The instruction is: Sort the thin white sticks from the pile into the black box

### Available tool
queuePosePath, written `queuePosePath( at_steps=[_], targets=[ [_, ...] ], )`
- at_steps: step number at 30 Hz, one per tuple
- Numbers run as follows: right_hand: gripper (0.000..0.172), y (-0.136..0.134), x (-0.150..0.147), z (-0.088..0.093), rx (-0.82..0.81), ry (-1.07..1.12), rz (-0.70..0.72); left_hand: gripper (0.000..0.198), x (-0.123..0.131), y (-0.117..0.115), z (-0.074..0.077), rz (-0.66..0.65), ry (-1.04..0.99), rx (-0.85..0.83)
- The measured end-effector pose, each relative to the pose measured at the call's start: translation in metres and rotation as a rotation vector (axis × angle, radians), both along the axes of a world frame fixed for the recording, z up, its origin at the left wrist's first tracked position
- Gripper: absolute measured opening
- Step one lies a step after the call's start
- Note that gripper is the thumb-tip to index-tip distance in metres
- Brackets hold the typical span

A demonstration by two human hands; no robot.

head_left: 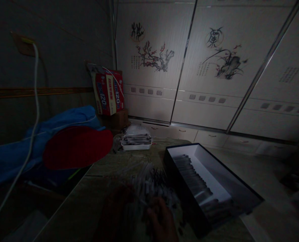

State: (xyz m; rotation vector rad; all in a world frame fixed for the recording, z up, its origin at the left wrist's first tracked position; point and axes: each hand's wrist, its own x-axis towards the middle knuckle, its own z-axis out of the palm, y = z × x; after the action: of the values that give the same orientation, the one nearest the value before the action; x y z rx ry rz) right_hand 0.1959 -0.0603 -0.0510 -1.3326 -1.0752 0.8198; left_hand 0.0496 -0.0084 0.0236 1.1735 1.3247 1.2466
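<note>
- I see 1 hand (161, 220) low in the dark, on the pile of thin sticks (149, 186); grip unreadable.
- Sticks fan away from it, toward the wall.
- Black box (212, 188) lies just right, half-filled.
- White tray (136, 145) sits beyond.

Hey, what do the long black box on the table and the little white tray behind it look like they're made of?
The long black box looks like rigid cardboard: thin straight walls, matte black outside, plain white lining inside. The white tray seems to be thin moulded plastic or foam, judging by its rounded rim and smooth pale surface; the dim light leaves that open. Both hold rows of slim dark sticks, too dark to identify.
</note>
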Motion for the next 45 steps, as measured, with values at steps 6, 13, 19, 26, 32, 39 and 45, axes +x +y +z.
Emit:
queuePosePath(
  at_steps=[6, 13, 19, 26, 32, 39, 45],
  targets=[
    [0.061, -0.005, -0.002, -0.013, -0.035, -0.079, -0.191, 0.030, 0.001, 0.000, 0.002, -0.026, -0.002, 0.002],
    [0.059, -0.005, 0.001, -0.006, -0.018, -0.092, -0.096, 0.027, 0.002, -0.002, 0.002, -0.018, 0.003, 0.015],
    [0.053, -0.008, 0.002, -0.011, -0.035, -0.132, -0.166, 0.028, 0.002, -0.004, 0.002, -0.014, -0.001, 0.016],
    [0.055, -0.008, 0.002, 0.000, -0.041, -0.095, -0.110, 0.026, 0.001, -0.001, 0.000, -0.009, -0.001, 0.014],
    [0.061, -0.008, -0.001, 0.005, -0.033, -0.095, -0.168, 0.027, 0.001, -0.002, 0.002, -0.008, 0.002, 0.005],
    [0.057, -0.008, -0.002, 0.009, -0.031, -0.061, -0.056, 0.030, 0.002, -0.004, 0.009, -0.018, -0.003, 0.007],
    [0.054, -0.005, -0.003, 0.005, -0.040, 0.070, 0.046, 0.029, 0.002, -0.005, 0.007, 0.005, -0.008, 0.002]
  ],
)
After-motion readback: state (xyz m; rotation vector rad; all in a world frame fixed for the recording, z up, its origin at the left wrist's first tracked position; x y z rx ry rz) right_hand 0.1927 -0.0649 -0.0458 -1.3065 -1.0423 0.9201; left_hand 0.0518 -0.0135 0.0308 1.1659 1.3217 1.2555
